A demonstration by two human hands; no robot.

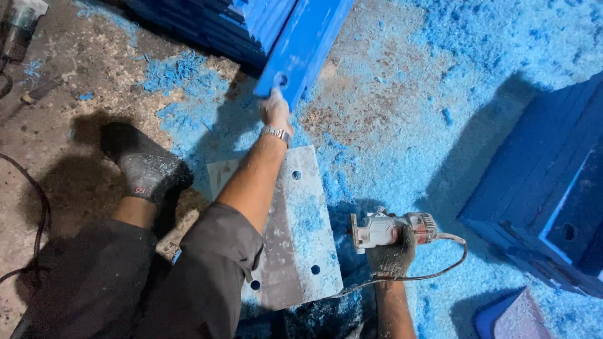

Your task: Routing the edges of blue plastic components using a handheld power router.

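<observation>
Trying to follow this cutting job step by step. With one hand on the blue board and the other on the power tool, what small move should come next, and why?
Probably pull the blue board down onto the grey metal plate. The left hand grips its lower end, tilted off the stack, while the right hand rests the power tool on the floor.

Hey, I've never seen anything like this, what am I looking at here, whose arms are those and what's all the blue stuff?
This is one picture from a camera worn on a person's head, looking down at their own arms and legs. No machine is filming; the hands are bare or gloved human hands.

The left hand reaches forward and grips the end of a blue board that leans off a stack. The right hand, in a work glove, holds a small corded power tool.

Between the arms lies a grey plate with round holes. The floor is covered with blue shavings. More blue boards are stacked at the right. A dark shoe shows at left.
</observation>
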